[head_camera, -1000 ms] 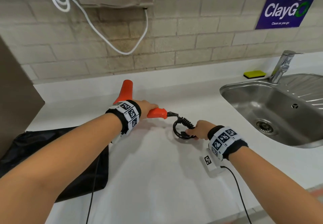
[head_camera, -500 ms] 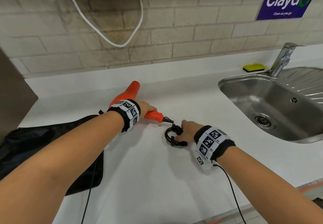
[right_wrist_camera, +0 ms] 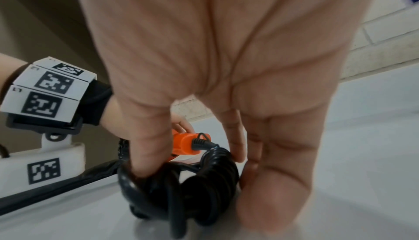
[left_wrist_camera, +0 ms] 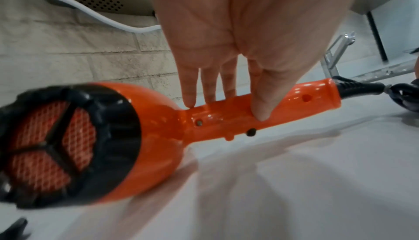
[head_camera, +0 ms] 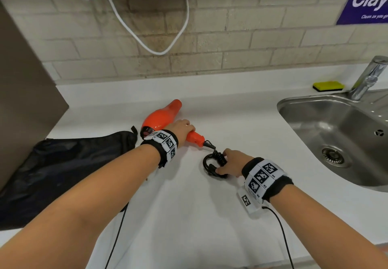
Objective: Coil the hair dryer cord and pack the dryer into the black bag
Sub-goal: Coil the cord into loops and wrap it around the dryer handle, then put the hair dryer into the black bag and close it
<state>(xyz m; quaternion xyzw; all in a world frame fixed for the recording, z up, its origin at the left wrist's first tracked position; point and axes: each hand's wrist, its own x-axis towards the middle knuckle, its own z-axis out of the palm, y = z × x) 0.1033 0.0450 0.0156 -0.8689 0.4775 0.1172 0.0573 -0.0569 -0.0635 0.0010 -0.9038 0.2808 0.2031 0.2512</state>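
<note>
The orange hair dryer lies on the white counter, nozzle pointing away and to the right, its black rear grille beside the black bag. My left hand grips the dryer's handle, thumb on one side and fingers on the other. Just off the handle's end, the black cord is gathered into a small coil. My right hand holds that coil against the counter between thumb and fingers. The bag lies flat at the left.
A steel sink with a faucet fills the right side, and a yellow sponge lies behind it. A brown panel stands at the left. A white cable hangs on the brick wall.
The dryer has swung so its nozzle leans further right and its rear sits by the bag's corner. Both hands keep their holds on the handle and the coil.
</note>
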